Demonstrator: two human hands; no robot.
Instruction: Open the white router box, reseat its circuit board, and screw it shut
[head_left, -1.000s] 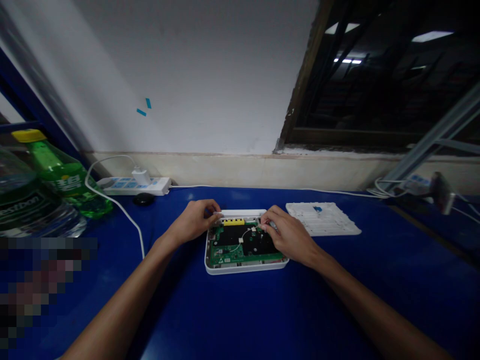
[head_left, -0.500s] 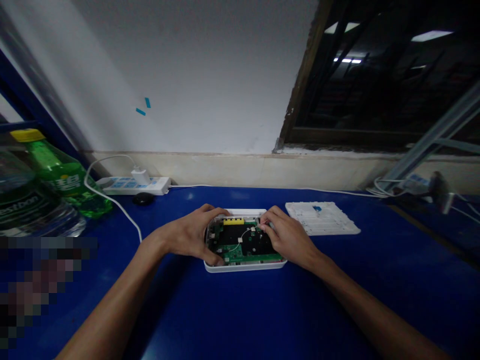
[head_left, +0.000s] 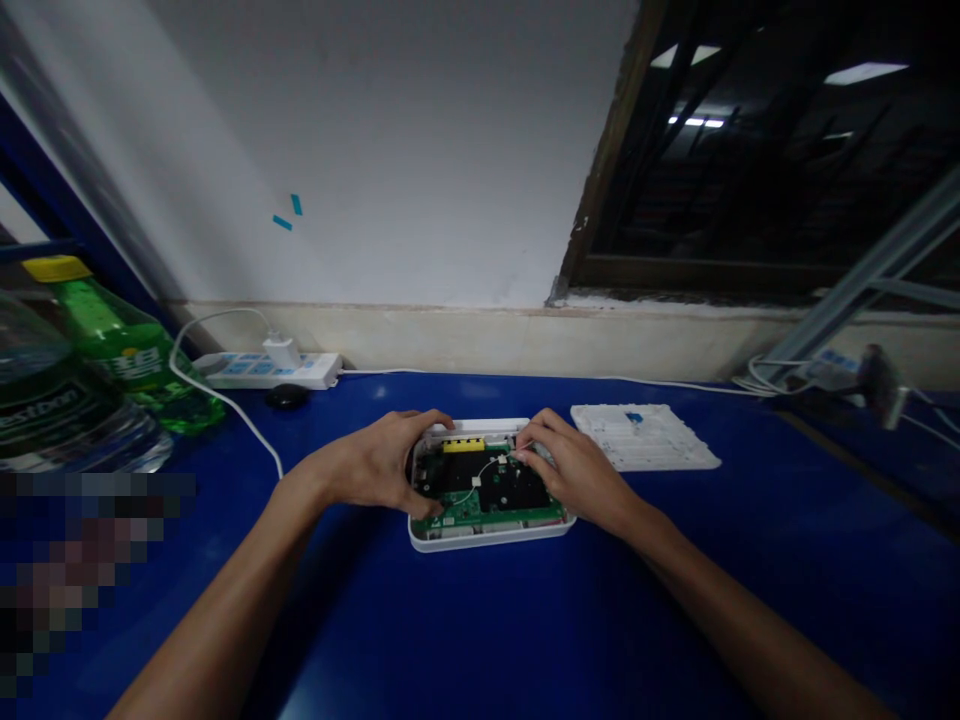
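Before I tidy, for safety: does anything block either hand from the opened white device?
Nothing visible does: the left hand is on the white device at left, the right hand over its right side.

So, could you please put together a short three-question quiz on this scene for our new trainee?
1. Multiple choice: what colour is the connector block along the far side of the circuit board in the open white device casing?
A) Red
B) Yellow
C) Blue

2. True or false: nothing is plugged into the white power strip.

3. Short answer: which hand is nearer to the white ribbed panel?

Key:
1. B, yellow.
2. False; a white plug adapter sits in it.
3. The right hand; the left hand is at the casing's opposite end.
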